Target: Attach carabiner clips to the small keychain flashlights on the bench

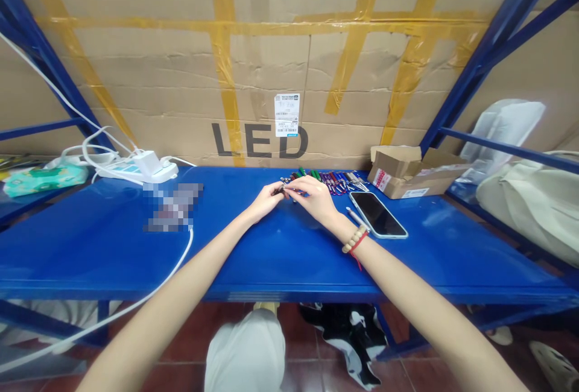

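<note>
My left hand [265,202] and my right hand [316,199] meet above the middle of the blue table, fingertips pinched together. Between them is a small dark, metallic-looking piece [281,189], too small and partly covered to name. The fingers of both hands are closed on it. Just behind my right hand lies a row of slim coloured pieces [337,182], green, red, blue and purple, with shiny metal ends; my hand hides part of the row. Right of my right wrist a slim pale pen-like stick [356,218] rests against a phone [379,214] with a dark screen.
On the blue table [253,265] an opened small carton [402,172] stands at the right rear. A white power strip [156,170] with cables sits at the left rear, near a green soft pack [45,179]. A large taped cardboard sheet [181,90] closes off the back.
</note>
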Demonstrator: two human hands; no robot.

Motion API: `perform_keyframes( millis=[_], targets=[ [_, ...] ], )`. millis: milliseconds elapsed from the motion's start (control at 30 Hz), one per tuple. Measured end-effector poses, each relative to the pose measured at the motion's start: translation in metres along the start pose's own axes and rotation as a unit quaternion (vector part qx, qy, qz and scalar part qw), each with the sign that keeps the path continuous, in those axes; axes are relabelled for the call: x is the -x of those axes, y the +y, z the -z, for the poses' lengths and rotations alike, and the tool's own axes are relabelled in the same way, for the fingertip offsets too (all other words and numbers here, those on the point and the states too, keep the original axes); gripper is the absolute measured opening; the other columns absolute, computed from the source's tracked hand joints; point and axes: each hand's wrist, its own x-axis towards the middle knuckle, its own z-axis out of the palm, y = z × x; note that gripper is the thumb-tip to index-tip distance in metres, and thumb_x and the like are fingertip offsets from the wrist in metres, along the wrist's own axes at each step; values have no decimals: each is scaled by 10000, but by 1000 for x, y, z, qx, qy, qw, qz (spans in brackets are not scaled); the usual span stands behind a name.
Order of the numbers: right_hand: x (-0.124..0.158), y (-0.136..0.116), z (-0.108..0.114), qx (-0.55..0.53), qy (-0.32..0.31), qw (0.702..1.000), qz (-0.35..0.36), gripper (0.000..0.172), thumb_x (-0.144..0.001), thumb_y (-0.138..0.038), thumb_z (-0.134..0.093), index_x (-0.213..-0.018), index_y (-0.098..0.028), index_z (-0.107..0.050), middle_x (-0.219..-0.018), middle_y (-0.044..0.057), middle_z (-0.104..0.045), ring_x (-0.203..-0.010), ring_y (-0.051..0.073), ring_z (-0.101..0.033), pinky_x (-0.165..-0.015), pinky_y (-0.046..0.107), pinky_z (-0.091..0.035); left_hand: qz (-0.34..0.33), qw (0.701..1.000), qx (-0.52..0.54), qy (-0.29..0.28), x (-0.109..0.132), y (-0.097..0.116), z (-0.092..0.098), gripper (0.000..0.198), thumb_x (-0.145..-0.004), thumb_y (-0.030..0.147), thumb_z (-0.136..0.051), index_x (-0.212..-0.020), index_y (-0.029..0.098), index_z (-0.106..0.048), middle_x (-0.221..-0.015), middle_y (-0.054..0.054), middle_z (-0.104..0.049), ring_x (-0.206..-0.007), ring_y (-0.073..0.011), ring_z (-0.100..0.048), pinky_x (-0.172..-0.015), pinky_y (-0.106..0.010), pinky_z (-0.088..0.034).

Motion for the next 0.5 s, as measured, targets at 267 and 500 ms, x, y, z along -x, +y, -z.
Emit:
perform_keyframes(
  millis=[267, 500],
  targets=[
    [1, 0, -1, 2, -56, 998, -9, 193, -843, -304, -521, -907, -216, -679, -990, 64, -634, -914, 169, -597, -774, 294, -502, 5, 1000, -24, -18, 0, -6, 0, 149, -673, 135, -480, -715, 151, -623, -659, -6, -617, -680, -145, -554, -716, -269, -439],
    [0, -7, 6, 30, -100, 994, -22, 244, -835, -283, -510, -1047, -223, -616, -1089, 51, -577, -845, 139, -591, -671, 239, -481, -56, 992, -103, 49, -7, -11, 8, 124, -696, 143, -469, -673, 156, -589, -725, -8, -643, -764, -157, -575, -778, -280, -440]
  ],
)
